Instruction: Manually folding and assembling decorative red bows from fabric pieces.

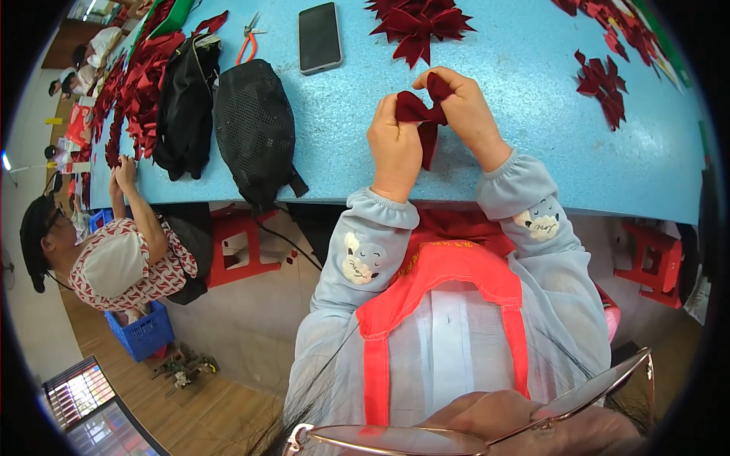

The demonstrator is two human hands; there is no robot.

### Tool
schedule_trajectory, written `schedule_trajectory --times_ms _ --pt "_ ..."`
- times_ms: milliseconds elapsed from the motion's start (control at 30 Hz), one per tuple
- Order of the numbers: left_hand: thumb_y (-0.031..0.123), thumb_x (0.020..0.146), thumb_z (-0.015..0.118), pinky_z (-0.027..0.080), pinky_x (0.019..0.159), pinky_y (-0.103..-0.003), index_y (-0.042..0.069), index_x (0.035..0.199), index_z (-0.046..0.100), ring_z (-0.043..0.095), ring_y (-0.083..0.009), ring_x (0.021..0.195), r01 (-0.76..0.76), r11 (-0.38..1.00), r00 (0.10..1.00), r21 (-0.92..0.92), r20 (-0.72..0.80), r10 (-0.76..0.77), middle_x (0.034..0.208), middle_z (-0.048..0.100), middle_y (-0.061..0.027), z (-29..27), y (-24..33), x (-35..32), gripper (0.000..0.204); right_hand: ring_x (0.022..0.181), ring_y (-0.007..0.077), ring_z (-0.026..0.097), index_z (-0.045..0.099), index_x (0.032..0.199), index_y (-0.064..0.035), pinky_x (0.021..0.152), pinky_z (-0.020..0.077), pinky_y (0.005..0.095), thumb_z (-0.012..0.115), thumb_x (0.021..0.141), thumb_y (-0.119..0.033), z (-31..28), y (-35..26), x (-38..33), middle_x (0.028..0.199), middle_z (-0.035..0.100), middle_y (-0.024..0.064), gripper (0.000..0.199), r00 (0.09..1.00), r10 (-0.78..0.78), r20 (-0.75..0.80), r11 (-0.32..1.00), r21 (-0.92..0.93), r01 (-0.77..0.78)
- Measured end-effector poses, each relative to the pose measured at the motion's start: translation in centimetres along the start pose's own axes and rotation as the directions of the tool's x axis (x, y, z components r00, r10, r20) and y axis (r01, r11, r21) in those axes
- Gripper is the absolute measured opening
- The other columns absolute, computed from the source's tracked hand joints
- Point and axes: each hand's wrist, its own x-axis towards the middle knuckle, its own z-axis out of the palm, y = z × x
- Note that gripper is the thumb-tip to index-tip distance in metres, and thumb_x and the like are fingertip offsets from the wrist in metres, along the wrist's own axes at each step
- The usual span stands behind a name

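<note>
Over the near edge of the light blue table (334, 144), both my hands grip one dark red velvet ribbon bow (431, 115). My left hand (394, 148) is closed on its left loop, thumb uppermost. The right loop is pinched in the fingers of my right hand (469, 110). A ribbon tail hangs down between the two hands. Just beyond them lies a pile of finished-looking dark red bows (420, 29) with pointed tails. Another bow (602, 87) rests apart on the right side of the table.
Left of my hands lie a black mesh bag (255, 129), a black cloth bag (188, 106), a dark-screened phone (320, 38) and orange-handled pliers (248, 44). Red ribbon heaps (144, 83) line the far left, where a co-worker (114, 258) sits. Red stools (236, 247) stand below.
</note>
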Motion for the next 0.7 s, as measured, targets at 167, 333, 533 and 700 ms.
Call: schedule_trajectory --times_ms 167,333,533,700 --pt "0.008 0.087 0.041 0.048 0.053 -0.025 0.003 0.097 0.053 0.057 -0.0129 0.066 0.442 0.770 0.894 -0.460 0.150 -0.423 0.082 0.059 -0.0045 0.0 2.2 -0.6 0.016 0.061 0.0059 0.050 0.063 0.090 -0.0055 0.053 0.0394 0.0208 0.049 0.088 -0.012 0.6 1.4 0.2 0.072 0.058 -0.0007 0.015 0.970 -0.235 -0.066 0.968 -0.109 0.227" --pt "0.015 0.089 0.043 0.036 0.041 -0.021 0.006 0.096 0.053 0.047 -0.0088 0.050 0.577 0.599 0.794 -0.555 0.207 -0.572 0.073 0.055 -0.0019 0.2 3.6 -0.3 0.016 0.065 0.0088 0.054 0.063 0.090 -0.0023 0.060 0.0445 0.0237 0.049 0.092 -0.021 0.9 1.1 -0.1 0.076 0.062 0.0036 0.024 0.936 -0.342 -0.090 0.930 -0.173 0.323" --pt "0.020 0.089 0.046 0.023 0.038 -0.020 0.006 0.097 0.053 0.033 -0.0046 0.043 0.617 0.395 0.742 -0.681 0.335 -0.581 0.068 0.051 0.0009 0.1 2.4 -0.4 0.017 0.058 0.0069 0.050 0.063 0.089 0.0009 0.056 0.0431 0.0224 0.044 0.095 -0.030 1.7 0.5 -0.5 0.069 0.061 0.0026 0.037 0.997 -0.045 -0.064 0.991 0.120 0.052" --pt "0.019 0.089 0.046 0.021 0.037 -0.021 0.005 0.095 0.053 0.030 -0.0042 0.042 0.611 0.376 0.753 -0.697 0.363 -0.550 0.065 0.050 0.0009 -0.5 1.6 -0.4 0.017 0.058 0.0058 0.049 0.063 0.088 0.0007 0.053 0.0402 0.0203 0.046 0.094 -0.032 1.2 -0.4 -0.3 0.067 0.059 0.0020 0.037 0.993 0.118 0.013 0.959 0.257 -0.118"
